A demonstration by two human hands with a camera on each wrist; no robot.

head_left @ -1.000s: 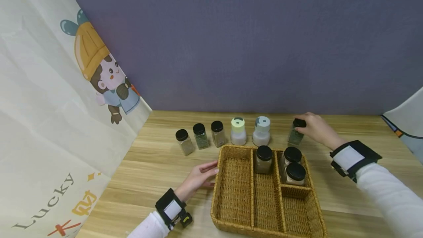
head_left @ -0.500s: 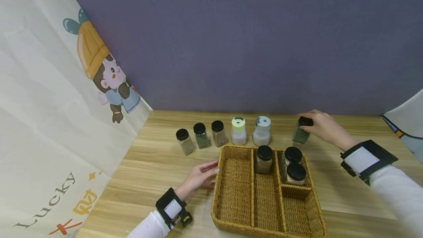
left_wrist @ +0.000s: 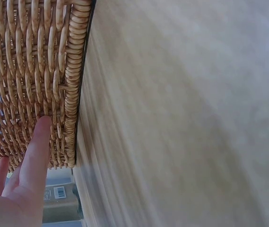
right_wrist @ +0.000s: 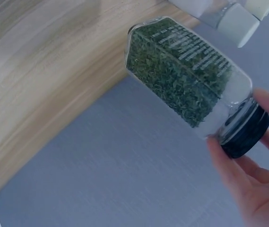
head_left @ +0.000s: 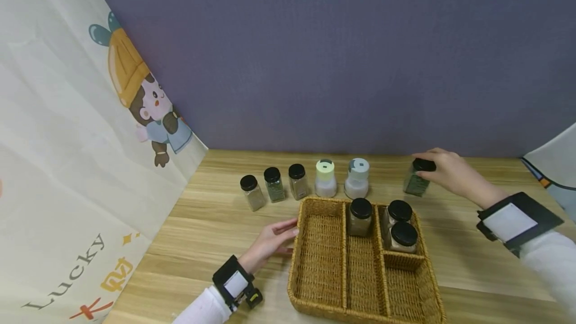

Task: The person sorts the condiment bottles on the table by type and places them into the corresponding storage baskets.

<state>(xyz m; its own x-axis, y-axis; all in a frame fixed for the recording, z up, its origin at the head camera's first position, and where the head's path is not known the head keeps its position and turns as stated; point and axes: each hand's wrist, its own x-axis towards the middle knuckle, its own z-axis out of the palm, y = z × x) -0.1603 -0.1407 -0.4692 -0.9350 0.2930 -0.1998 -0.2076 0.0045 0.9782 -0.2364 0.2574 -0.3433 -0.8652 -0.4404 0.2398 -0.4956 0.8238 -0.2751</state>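
By its black lid, my right hand [head_left: 450, 171] pinches a glass spice jar [head_left: 416, 181] at the back right of the table. Dried green herbs fill most of this jar, as the right wrist view shows; whether its base touches the table I cannot tell. My left hand [head_left: 269, 244] rests its extended fingers against the left outer wall of a wicker basket [head_left: 344, 264]. In the left wrist view, fingertips touch the weave. Inside the basket, one black-lidded jar [head_left: 359, 218] stands in the middle compartment, and two more jars [head_left: 402, 236] stand in the right rear one.
Left of the basket's back edge stand three black-lidded spice jars [head_left: 274, 185]. Two shakers with pale lids, one yellow-green [head_left: 325, 179] and one grey-blue [head_left: 357, 179], stand behind the basket. A dark wall panel [head_left: 342, 64] rises at the table's [head_left: 202, 214] far edge.
My right hand has moved right with the herb jar, away from the grey-blue shaker. The left hand and the basket have stayed in place.
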